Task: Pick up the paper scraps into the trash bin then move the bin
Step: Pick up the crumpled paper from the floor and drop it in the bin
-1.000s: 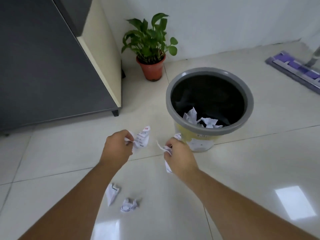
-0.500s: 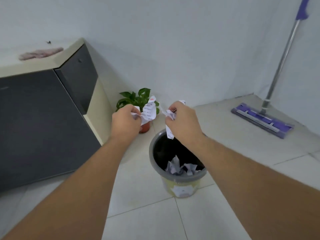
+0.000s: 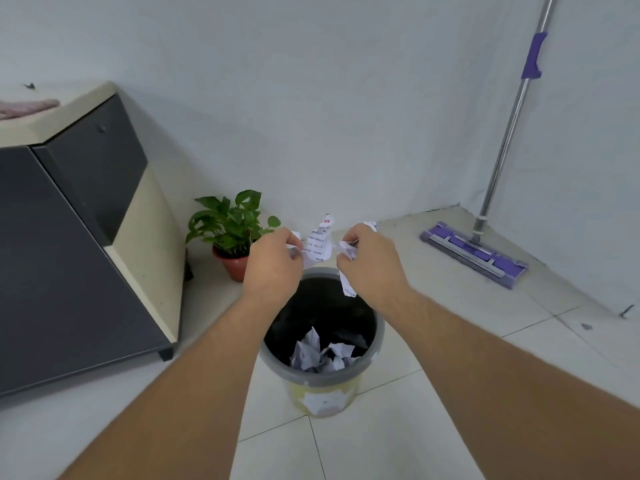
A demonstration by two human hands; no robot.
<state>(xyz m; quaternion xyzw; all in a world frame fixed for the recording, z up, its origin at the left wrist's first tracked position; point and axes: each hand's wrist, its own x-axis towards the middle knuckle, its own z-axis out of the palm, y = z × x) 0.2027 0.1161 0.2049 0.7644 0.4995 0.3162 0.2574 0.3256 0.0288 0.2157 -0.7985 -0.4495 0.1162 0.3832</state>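
Landmark: bin (image 3: pixel 375 344), grey rim, black liner, standing on the floor (image 3: pixel 433 427).

Far left of bin: dark cabinet (image 3: pixel 69 254), pink cloth (image 3: pixel 24 107) on its top. Left of and behind bin: potted plant (image 3: pixel 230 233), near the wall.

Above the bin's far rim, left side: left hand (image 3: pixel 272 263), fingers pinched closed on a printed paper scrap (image 3: pixel 318 244) that sticks up past the knuckles.

Inside bin, at the near side: crumpled scraps (image 3: pixel 320 355) lying on the liner.

Above the bin's far rim, right side: right hand (image 3: pixel 372 263), fingers closed on a second scrap (image 3: pixel 347 271), a strip of which hangs down over the opening.

Both hands apart, not touching bin.

Right of and behind bin, well apart: purple mop (image 3: pixel 474 252), handle leaning toward the wall.
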